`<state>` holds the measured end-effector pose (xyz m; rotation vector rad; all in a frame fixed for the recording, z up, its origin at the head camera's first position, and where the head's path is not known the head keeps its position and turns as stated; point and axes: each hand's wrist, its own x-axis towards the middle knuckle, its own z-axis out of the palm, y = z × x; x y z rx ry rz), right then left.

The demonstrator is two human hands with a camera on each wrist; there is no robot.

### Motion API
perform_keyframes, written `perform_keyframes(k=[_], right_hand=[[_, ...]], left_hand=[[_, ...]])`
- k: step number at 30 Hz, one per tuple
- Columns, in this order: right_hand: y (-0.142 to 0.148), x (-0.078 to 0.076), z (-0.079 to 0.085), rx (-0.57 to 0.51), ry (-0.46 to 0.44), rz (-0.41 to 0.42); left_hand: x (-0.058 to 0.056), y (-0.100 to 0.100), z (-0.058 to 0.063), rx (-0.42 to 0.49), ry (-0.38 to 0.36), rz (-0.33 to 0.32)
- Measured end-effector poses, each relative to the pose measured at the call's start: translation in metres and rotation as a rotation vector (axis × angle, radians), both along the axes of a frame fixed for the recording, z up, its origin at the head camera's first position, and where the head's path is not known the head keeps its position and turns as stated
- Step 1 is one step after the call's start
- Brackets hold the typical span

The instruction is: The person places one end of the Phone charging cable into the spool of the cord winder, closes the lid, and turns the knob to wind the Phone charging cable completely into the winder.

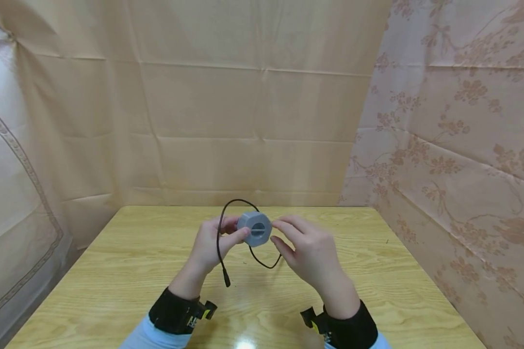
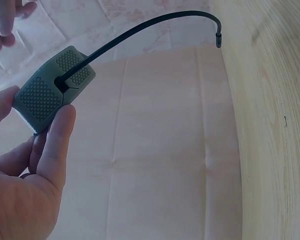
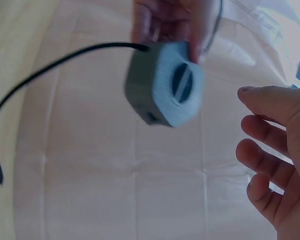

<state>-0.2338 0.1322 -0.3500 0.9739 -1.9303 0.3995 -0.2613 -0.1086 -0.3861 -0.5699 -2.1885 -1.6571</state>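
Observation:
My left hand (image 1: 214, 240) pinches a grey hexagonal cable reel (image 1: 255, 228) between thumb and fingers, over the table. A round recess with a crossbar marks the reel's face, and its sides are textured in the left wrist view. A thin black cable (image 2: 155, 20) comes out of the reel. One stretch arches over the left hand and hangs down to a small plug (image 1: 227, 278); another loops below the reel toward the right. My right hand (image 3: 277, 145) is just right of the reel, its fingers loosely bent and holding nothing, with a gap between them in the right wrist view.
A light wood-grain table (image 1: 126, 271) lies under both hands. Beige cloth (image 1: 201, 106) hangs along its far edge, and a floral cloth (image 1: 454, 145) runs down the right side. Both wrists wear black bands with small cameras.

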Motion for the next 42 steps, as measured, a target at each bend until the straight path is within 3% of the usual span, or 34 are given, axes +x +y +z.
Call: perform_keyframes(k=[14,21,31,36,42], right_hand=[[-0.023,-0.019,-0.035,0.007,-0.028,-0.12],[-0.025,-0.024,-0.042,-0.037,-0.037,-0.14],[-0.029,-0.024,-0.047,-0.103,-0.117,-0.143],[-0.032,-0.022,-0.046,-0.172,-0.252,-0.131],[-0.035,-0.018,-0.043,-0.344,-0.546,-0.064]], left_hand=[[0.001,0.007,-0.003,-0.039,0.016,-0.021],[-0.001,0.009,-0.005,-0.076,0.052,-0.029],[0.0,0.012,-0.007,-0.076,0.061,-0.037],[0.0,0.013,-0.008,-0.059,0.068,-0.045],[-0.001,0.015,-0.011,-0.015,0.115,-0.06]])
